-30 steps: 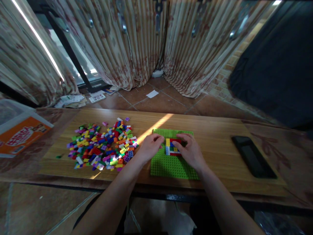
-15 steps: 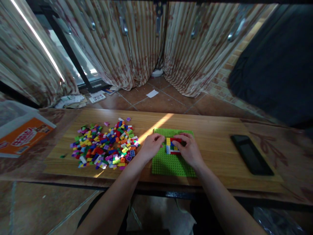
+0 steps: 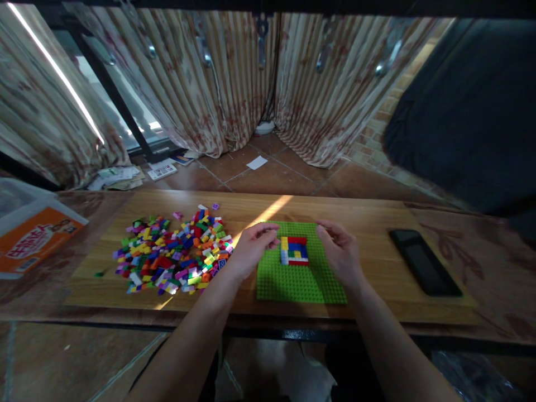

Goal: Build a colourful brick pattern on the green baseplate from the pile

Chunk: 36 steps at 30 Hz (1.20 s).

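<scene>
A green baseplate (image 3: pixel 299 279) lies on the wooden table with a small block of red, yellow, blue and white bricks (image 3: pixel 294 250) built near its far middle. My left hand (image 3: pixel 252 248) hovers at the plate's left edge, fingers loosely curled, thumb and fingers close together with nothing visible in them. My right hand (image 3: pixel 341 249) hovers over the plate's right edge, fingers bent and apart, holding nothing. Both hands are off the brick block, one on each side of it.
A heap of loose coloured bricks (image 3: pixel 173 252) covers the table's left half. A black phone (image 3: pixel 424 269) lies at the right. An orange and white box (image 3: pixel 31 237) sits at far left. Curtains and a tiled floor lie beyond the table.
Both hands have drawn back from the brick block, the left to the left and the right to the right. The block now shows fully.
</scene>
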Each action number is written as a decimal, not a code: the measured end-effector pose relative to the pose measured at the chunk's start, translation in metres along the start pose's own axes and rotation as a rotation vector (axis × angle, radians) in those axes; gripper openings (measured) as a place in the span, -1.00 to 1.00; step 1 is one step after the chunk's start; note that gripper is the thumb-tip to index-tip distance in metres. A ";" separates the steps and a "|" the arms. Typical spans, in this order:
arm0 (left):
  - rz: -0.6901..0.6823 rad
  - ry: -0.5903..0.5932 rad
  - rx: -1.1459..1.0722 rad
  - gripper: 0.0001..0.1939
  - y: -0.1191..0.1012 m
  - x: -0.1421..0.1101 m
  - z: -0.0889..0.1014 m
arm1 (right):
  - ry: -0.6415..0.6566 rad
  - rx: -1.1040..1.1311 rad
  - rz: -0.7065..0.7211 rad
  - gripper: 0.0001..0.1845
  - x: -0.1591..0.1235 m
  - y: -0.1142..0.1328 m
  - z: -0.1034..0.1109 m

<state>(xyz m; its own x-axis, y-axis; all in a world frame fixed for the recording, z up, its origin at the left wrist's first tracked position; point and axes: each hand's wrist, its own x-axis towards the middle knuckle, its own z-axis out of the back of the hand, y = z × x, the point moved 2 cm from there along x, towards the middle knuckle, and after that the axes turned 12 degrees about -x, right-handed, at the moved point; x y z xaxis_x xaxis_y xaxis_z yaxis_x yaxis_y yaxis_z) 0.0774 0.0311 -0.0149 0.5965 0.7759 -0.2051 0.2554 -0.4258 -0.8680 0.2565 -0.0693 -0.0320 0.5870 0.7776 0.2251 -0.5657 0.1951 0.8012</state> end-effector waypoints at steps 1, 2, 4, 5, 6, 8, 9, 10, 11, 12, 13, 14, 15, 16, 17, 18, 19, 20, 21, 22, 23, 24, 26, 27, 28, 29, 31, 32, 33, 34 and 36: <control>0.008 0.027 -0.026 -0.80 -0.001 -0.001 -0.001 | 0.006 0.069 -0.001 -0.62 -0.001 0.003 0.003; 0.022 0.060 -0.044 -0.79 -0.001 -0.002 -0.002 | 0.022 0.137 0.004 -0.65 -0.003 0.007 0.005; 0.053 0.133 -0.050 -0.76 0.000 -0.004 -0.005 | 0.087 0.200 0.048 -0.70 -0.008 0.016 0.008; 0.068 0.165 -0.046 -0.74 0.001 -0.005 -0.006 | 0.131 0.195 0.083 -0.71 -0.011 0.021 0.008; 0.078 0.191 -0.042 -0.72 0.003 -0.006 -0.008 | 0.177 0.179 0.116 -0.71 -0.014 0.025 0.008; 0.083 0.228 -0.030 -0.69 0.005 -0.008 -0.011 | 0.257 0.144 0.160 -0.70 -0.020 0.032 0.007; 0.079 0.245 -0.018 -0.68 0.007 -0.008 -0.013 | 0.280 0.134 0.171 -0.69 -0.021 0.034 0.007; 0.073 0.264 -0.002 -0.67 0.007 -0.009 -0.014 | 0.290 0.128 0.179 -0.69 -0.023 0.035 0.006; 0.070 0.284 0.019 -0.67 0.008 -0.009 -0.016 | 0.295 0.119 0.186 -0.70 -0.024 0.036 0.006; 0.067 0.300 0.042 -0.67 0.008 -0.009 -0.017 | 0.296 0.107 0.196 -0.72 -0.024 0.037 0.005; 0.066 0.309 0.064 -0.66 0.008 -0.009 -0.018 | 0.295 0.093 0.209 -0.74 -0.024 0.038 0.005; 0.064 0.311 0.086 -0.64 0.008 -0.010 -0.019 | 0.294 0.078 0.223 -0.77 -0.025 0.038 0.005; 0.066 0.308 0.109 -0.63 0.007 -0.010 -0.020 | 0.295 0.062 0.236 -0.80 -0.025 0.039 0.004; 0.069 0.302 0.130 -0.62 0.007 -0.010 -0.021 | 0.295 0.046 0.245 -0.81 -0.025 0.040 0.004; 0.070 0.296 0.147 -0.62 0.007 -0.010 -0.021 | 0.294 0.031 0.249 -0.81 -0.026 0.040 0.004; 0.072 0.293 0.160 -0.63 0.007 -0.010 -0.022 | 0.292 0.021 0.247 -0.80 -0.026 0.040 0.005; 0.072 0.293 0.169 -0.64 0.007 -0.010 -0.021 | 0.289 0.011 0.239 -0.77 -0.026 0.039 0.005; 0.071 0.293 0.176 -0.66 0.007 -0.010 -0.021 | 0.281 0.002 0.224 -0.75 -0.026 0.037 0.006; 0.066 0.288 0.184 -0.68 0.006 -0.009 -0.020 | 0.263 -0.006 0.201 -0.73 -0.025 0.034 0.007; 0.059 0.274 0.195 -0.69 0.006 -0.009 -0.019 | 0.234 -0.008 0.168 -0.71 -0.023 0.030 0.008; 0.049 0.248 0.210 -0.70 0.005 -0.008 -0.017 | 0.200 -0.005 0.130 -0.69 -0.021 0.024 0.010; 0.038 0.213 0.227 -0.71 0.005 -0.006 -0.015 | 0.165 0.001 0.087 -0.67 -0.019 0.017 0.011; 0.014 0.130 0.265 -0.75 0.004 -0.002 -0.009 | 0.138 0.024 0.023 -0.64 -0.014 0.004 0.014; 0.005 0.089 0.282 -0.77 0.003 0.000 -0.007 | 0.143 0.022 0.004 -0.62 -0.013 -0.002 0.015; 0.000 0.053 0.296 -0.80 0.003 0.001 -0.005 | 0.151 0.006 -0.009 -0.62 -0.011 -0.007 0.015; -0.001 0.024 0.307 -0.82 0.004 0.003 -0.003 | 0.163 -0.016 -0.016 -0.63 -0.011 -0.011 0.016; -0.004 -0.011 0.325 -0.83 0.005 0.005 -0.001 | 0.183 -0.059 -0.021 -0.64 -0.011 -0.015 0.017; -0.006 -0.013 0.334 -0.83 0.006 0.005 0.000 | 0.195 -0.077 -0.023 -0.65 -0.012 -0.014 0.017; -0.009 -0.007 0.345 -0.82 0.007 0.005 0.000 | 0.207 -0.093 -0.026 -0.66 -0.012 -0.013 0.017; -0.011 0.003 0.359 -0.81 0.008 0.005 -0.001 | 0.219 -0.107 -0.030 -0.66 -0.013 -0.012 0.017; -0.019 0.017 0.386 -0.81 0.010 0.005 -0.001 | 0.244 -0.135 -0.037 -0.67 -0.014 -0.008 0.016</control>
<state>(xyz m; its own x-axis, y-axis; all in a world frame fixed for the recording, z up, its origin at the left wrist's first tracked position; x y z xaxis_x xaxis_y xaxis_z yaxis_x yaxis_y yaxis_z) 0.0838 0.0305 -0.0245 0.6081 0.7726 -0.1824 -0.0367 -0.2022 -0.9787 0.2626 -0.0913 -0.0327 0.4613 0.8861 0.0444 -0.6280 0.2908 0.7218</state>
